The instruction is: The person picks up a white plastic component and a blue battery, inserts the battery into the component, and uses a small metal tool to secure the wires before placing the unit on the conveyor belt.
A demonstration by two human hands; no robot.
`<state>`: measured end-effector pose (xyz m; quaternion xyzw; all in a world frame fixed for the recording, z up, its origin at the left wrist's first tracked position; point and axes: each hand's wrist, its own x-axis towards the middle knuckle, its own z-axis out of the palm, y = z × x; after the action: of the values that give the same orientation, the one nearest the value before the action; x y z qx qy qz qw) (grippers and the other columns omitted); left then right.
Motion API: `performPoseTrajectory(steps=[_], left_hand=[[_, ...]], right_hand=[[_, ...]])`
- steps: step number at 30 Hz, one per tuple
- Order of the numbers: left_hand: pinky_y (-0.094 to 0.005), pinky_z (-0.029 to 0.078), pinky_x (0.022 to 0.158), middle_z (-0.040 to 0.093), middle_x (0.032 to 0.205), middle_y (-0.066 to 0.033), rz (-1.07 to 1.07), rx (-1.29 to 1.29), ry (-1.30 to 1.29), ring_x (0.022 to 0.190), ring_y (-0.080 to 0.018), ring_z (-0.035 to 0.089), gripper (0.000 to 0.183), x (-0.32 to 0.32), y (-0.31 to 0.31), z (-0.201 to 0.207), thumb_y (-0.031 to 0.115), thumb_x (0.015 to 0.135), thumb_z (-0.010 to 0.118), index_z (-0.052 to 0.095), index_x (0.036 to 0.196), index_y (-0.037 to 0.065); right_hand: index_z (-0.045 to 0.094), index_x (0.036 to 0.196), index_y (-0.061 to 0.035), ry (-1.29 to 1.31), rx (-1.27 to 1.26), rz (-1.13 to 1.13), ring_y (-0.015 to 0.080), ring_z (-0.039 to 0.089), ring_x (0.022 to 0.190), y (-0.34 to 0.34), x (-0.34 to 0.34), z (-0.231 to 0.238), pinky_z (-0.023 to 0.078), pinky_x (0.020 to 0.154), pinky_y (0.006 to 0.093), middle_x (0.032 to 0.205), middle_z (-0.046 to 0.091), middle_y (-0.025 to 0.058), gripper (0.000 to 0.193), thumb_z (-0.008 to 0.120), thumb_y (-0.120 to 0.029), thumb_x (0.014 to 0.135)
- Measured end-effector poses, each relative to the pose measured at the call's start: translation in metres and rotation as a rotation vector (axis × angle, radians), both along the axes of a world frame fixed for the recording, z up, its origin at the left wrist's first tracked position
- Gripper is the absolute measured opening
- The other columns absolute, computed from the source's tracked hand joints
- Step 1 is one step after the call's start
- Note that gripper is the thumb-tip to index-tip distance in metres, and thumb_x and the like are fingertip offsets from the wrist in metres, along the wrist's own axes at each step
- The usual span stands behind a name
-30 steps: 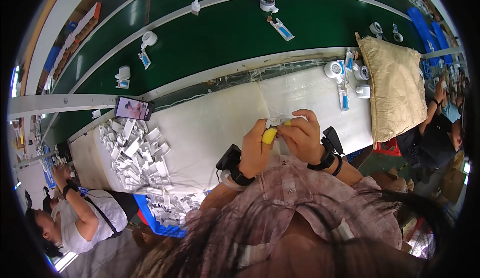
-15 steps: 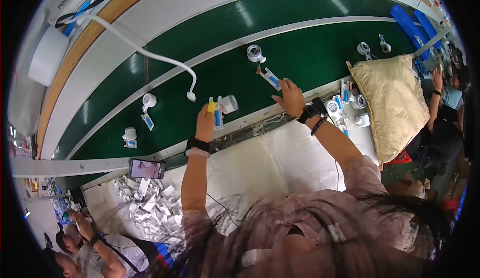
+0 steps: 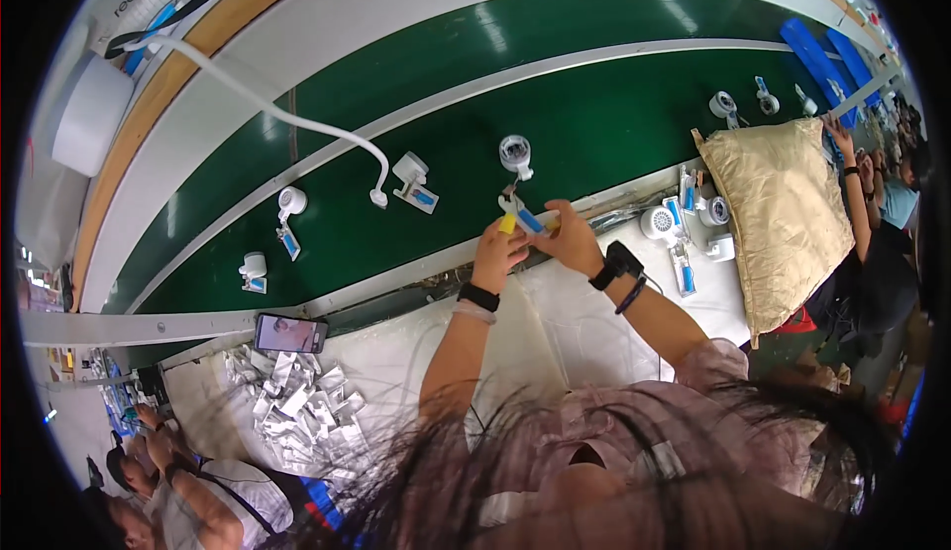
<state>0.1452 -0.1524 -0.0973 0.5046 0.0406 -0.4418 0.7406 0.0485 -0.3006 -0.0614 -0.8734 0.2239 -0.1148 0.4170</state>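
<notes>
My left hand (image 3: pixel 498 256) is closed round a small yellow piece (image 3: pixel 508 223), whose kind I cannot make out. It is beside the white-and-blue open handle (image 3: pixel 531 218) of a device with a round white head (image 3: pixel 515 152). My right hand (image 3: pixel 575 243) grips the near end of that handle between thumb and fingers. The head rests on the green belt (image 3: pixel 451 238), joined to the handle by a short link. To the left, another such device (image 3: pixel 414 183) lies on the belt, blue part showing.
More devices (image 3: pixel 289 221) lie along the belt, and several (image 3: pixel 658 221) are on the white table by a tan sack (image 3: pixel 778 223). A pile of white plastic parts (image 3: pixel 302 401) and a phone (image 3: pixel 290 333) sit at left. A white hose (image 3: pixel 297 117) hangs over the belt. Other people work at both sides.
My left hand has left the device at left, which now lies on the belt, and moved right with the yellow piece. My right hand has drawn nearer and closed on the handle.
</notes>
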Motion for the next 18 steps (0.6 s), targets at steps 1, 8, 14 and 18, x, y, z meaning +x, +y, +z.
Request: performPoseTrajectory(steps=[1, 8, 14, 18], left_hand=[[-0.0378, 0.056, 0.075, 0.063, 0.106, -0.0093, 0.011, -0.069, 0.067, 0.093, -0.0209, 0.066, 0.035, -0.002, 0.005, -0.011, 0.032, 0.097, 0.051, 0.05, 0.122, 0.007], [-0.0267, 0.047, 0.053, 0.056, 0.08, -0.0031, -0.186, 0.021, -0.274, 0.061, -0.012, 0.056, 0.019, -0.072, 0.034, 0.052, 0.021, 0.099, 0.049, 0.054, 0.107, 0.004], [-0.0234, 0.043, 0.058, 0.054, 0.079, -0.0002, -0.667, 0.019, -0.408, 0.062, -0.0074, 0.05, 0.02, -0.106, 0.088, 0.14, 0.02, 0.1, 0.047, 0.054, 0.11, 0.003], [-0.0225, 0.043, 0.065, 0.056, 0.084, -0.0003, -0.814, -0.014, -0.406, 0.068, -0.0075, 0.053, 0.024, -0.113, 0.122, 0.18, 0.021, 0.101, 0.046, 0.053, 0.115, 0.003]], right_hand=[[0.045, 0.123, -0.0035, -0.014, 0.025, 0.05, 0.0296, 0.067, 0.07, 0.018, -0.009, 0.003, 0.053, 0.064, 0.0367, 0.079, 0.067, 0.0126, 0.065, 0.08, -0.025, 0.073], [0.048, 0.13, -0.0057, -0.162, 0.0, 0.236, 0.032, 0.061, 0.095, 0.028, -0.086, 0.039, 0.05, 0.083, 0.0389, 0.11, 0.062, 0.0178, 0.059, 0.073, -0.012, 0.077], [0.067, 0.104, -0.0078, -0.373, -0.037, 0.64, 0.0286, 0.054, 0.113, 0.038, -0.105, 0.065, 0.041, 0.097, 0.0403, 0.112, 0.063, 0.0092, 0.025, 0.072, -0.01, 0.079], [0.066, 0.091, -0.0056, -0.032, 0.749, 0.745, 0.0067, 0.056, 0.083, 0.05, -0.131, 0.082, 0.045, 0.084, 0.0264, 0.084, 0.063, -0.0003, 0.016, 0.074, -0.016, 0.083]])
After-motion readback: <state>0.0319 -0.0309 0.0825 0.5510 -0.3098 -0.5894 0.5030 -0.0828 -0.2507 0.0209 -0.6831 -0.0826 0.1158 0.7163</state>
